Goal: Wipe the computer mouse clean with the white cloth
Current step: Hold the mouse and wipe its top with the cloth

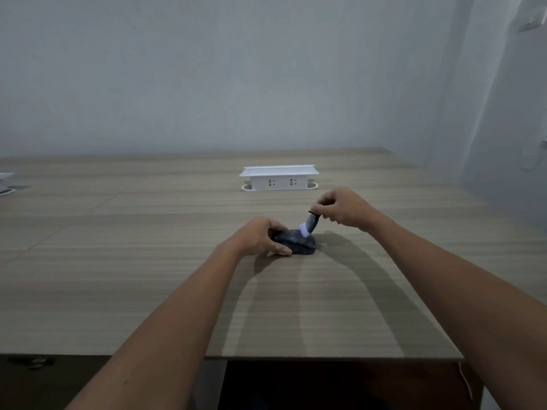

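Note:
A dark computer mouse (pixel 297 243) lies on the wooden table (pixel 148 261), a little past its middle. My left hand (pixel 260 236) grips the mouse from its left side, thumb in front and fingers behind. My right hand (pixel 344 208) pinches a small tool with a dark grey body and a white tip (pixel 308 224). The white tip touches the top of the mouse. It looks like a small brush or a wrapped white cloth; I cannot tell which.
A white raised socket box (pixel 279 177) stands on the table behind the mouse, near the wall. Part of another white box (pixel 6 180) shows at the far left edge. The table's front edge (pixel 325 358) runs close to my body.

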The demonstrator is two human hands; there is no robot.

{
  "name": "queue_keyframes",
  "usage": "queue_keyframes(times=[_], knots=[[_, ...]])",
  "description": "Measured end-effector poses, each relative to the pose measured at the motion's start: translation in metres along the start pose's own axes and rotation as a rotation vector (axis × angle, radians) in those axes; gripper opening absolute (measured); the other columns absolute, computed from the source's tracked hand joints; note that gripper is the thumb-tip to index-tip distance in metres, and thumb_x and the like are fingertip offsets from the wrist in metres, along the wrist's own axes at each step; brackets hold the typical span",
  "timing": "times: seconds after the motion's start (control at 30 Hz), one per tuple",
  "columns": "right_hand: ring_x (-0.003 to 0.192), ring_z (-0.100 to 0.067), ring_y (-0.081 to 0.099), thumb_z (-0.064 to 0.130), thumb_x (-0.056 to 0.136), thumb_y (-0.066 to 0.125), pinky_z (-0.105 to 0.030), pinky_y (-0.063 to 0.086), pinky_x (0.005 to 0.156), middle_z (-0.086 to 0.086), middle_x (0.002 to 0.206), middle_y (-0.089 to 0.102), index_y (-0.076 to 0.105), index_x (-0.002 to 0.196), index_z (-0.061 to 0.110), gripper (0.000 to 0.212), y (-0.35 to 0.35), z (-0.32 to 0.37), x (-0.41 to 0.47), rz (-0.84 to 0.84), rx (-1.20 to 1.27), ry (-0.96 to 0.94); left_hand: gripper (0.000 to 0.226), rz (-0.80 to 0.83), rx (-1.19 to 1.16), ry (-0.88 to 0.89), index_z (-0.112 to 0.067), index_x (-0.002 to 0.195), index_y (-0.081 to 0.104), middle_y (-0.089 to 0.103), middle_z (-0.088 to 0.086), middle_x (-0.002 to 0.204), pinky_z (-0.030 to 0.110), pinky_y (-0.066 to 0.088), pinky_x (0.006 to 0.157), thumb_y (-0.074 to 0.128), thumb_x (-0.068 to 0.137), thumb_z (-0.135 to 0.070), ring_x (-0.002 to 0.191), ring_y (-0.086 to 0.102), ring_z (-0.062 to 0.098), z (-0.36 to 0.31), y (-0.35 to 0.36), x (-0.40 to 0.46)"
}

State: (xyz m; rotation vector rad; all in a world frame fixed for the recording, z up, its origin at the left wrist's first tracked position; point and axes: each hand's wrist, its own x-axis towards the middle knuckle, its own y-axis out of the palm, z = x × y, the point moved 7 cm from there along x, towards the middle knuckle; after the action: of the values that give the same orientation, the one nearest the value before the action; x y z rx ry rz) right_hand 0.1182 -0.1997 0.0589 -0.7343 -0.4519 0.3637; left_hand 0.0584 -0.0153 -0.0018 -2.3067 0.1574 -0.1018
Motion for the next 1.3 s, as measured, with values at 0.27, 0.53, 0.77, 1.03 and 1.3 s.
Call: queue_keyframes(times=[0.27,0.53,0.77,1.03,1.3], knots=[[0.049,-0.007,0.047,0.023,0.086,0.070,-0.022,0.039,0.047,-0.001,0.063,0.058,0.074,0.082,0.002,0.023,0.003,0.006,0.000,0.003,0.078,-0.011,0.056,0.004,0.062,0.001,-0.018,0.120,0.069,0.075,-0.004,0.108,0.035,0.050,0.101,0.087,0.068,-0.031,0.102,0.068,0.014,-0.003,0.001,0.000],[0.051,-0.012,0.045,0.020,0.086,0.070,-0.024,0.039,0.049,-0.005,0.063,0.059,0.077,0.077,0.005,0.019,-0.007,0.007,-0.003,0.043,0.055,-0.020,0.053,-0.009,0.123,0.013,-0.016,0.116,0.071,0.075,0.000,0.105,0.036,0.052,0.097,0.087,0.069,-0.031,0.099,0.068,0.017,-0.008,0.000,-0.002],[0.042,-0.002,0.046,0.018,0.086,0.070,-0.018,0.039,0.046,0.003,0.055,0.058,0.078,0.079,0.008,0.015,-0.001,0.011,-0.001,0.085,-0.134,-0.014,0.050,-0.022,0.142,0.030,-0.014,0.116,0.071,0.075,0.003,0.106,0.032,0.051,0.093,0.086,0.071,-0.029,0.100,0.068,0.020,-0.013,0.000,-0.005],[0.051,-0.008,0.050,0.018,0.087,0.069,-0.018,0.040,0.047,0.000,0.062,0.060,0.077,0.083,0.005,0.016,0.005,0.016,-0.001,0.046,-0.015,-0.041,0.048,-0.038,0.129,0.027,-0.016,0.116,0.072,0.076,0.002,0.104,0.034,0.052,0.093,0.086,0.071,-0.029,0.098,0.069,0.019,-0.013,0.001,-0.006],[0.048,-0.006,0.049,0.023,0.087,0.070,-0.019,0.041,0.046,0.001,0.062,0.060,0.077,0.084,0.007,0.018,0.008,0.020,0.001,0.060,0.058,-0.047,0.050,-0.043,0.131,0.022,-0.020,0.115,0.072,0.076,-0.001,0.103,0.032,0.053,0.091,0.087,0.069,-0.033,0.095,0.069,0.016,-0.010,0.001,-0.003]])
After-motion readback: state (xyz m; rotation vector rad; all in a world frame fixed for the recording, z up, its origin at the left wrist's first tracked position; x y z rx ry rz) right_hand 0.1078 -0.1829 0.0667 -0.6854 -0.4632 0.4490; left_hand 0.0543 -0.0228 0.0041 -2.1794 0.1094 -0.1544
